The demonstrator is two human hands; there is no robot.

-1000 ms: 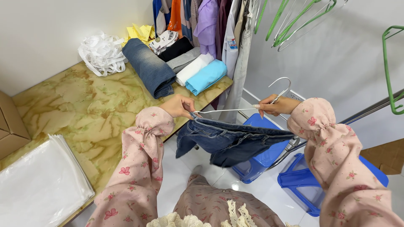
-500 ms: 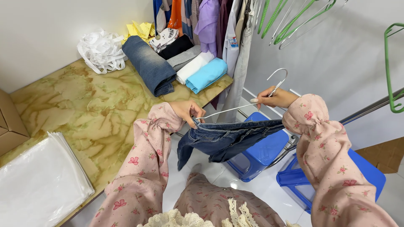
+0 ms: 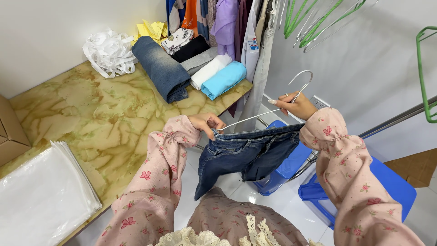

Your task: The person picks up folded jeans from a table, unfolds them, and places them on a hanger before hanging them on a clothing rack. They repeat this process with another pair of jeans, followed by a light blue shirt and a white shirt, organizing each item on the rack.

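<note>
Marble-look table (image 3: pixel 91 114) beside me, my left hand (image 3: pixel 205 123) pinches the dark jeans (image 3: pixel 241 157) waistband onto the wire hanger (image 3: pixel 273 107), right hand (image 3: pixel 296 105) gripping its neck to steady it.

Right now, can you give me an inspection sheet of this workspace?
Surface: marbled table, partly bare.
Job's things: dark jeans draped on a wire hanger.
Clutter: folded clothes, white bags, clear plastic sheets, cardboard box.
Grippers: left hand pinches hanger end and waistband; right hand grips the hanger below its hook.
Cables: nothing seen.
Surroundings: hung garments, green hangers, blue stools.
</note>
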